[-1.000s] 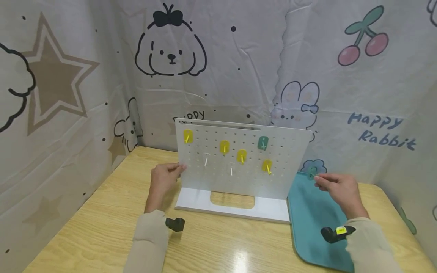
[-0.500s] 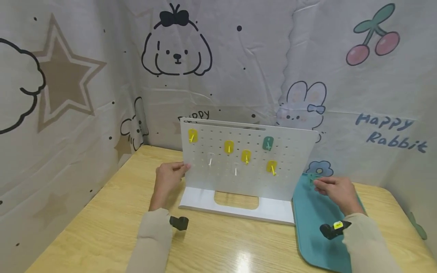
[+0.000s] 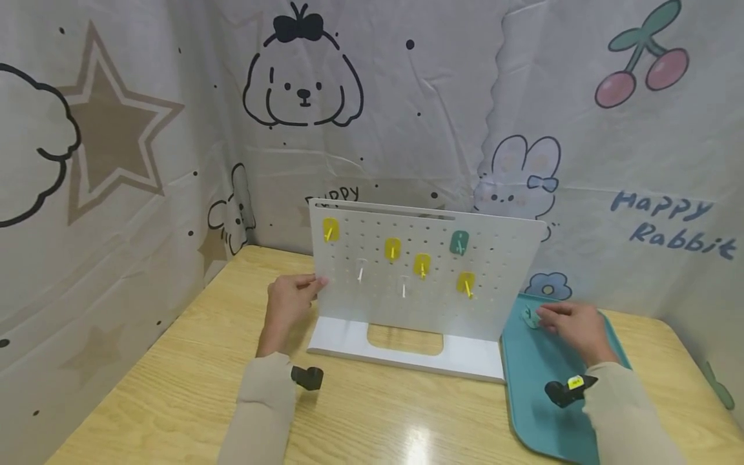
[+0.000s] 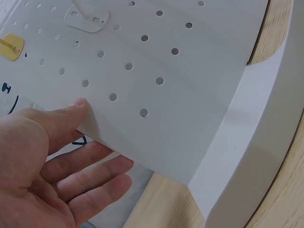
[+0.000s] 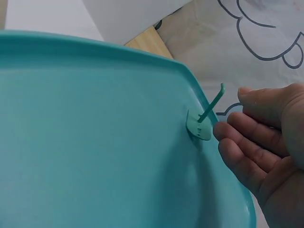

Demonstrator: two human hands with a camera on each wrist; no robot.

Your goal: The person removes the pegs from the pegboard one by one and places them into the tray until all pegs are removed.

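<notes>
A white pegboard (image 3: 372, 297) stands upright on its white base (image 3: 465, 358). My left hand (image 3: 289, 307) holds its left edge, thumb on the front face and index finger passing behind; the other fingers lie below in the left wrist view. At the far end of a teal tray (image 5: 95, 142) is a green hook (image 5: 199, 124), its plate tilted and its stem pointing up. Beside that hook is my right hand (image 5: 266, 137), thumb and fingers parted, with no part of the hook between them. Whether a fingertip brushes the plate, I cannot tell.
Yellow hooks (image 3: 422, 265), a green hook (image 3: 459, 243) and clear hooks (image 3: 361, 270) hang on the board. Everything stands on a wooden table (image 3: 192, 387), with a printed curtain (image 3: 418, 129) behind. The tray's raised rim runs close to the base's right end.
My right hand has lowered the green hook over the tray's far end and let go of it. The left hand stays on the board's edge. The head view has shifted slightly.
</notes>
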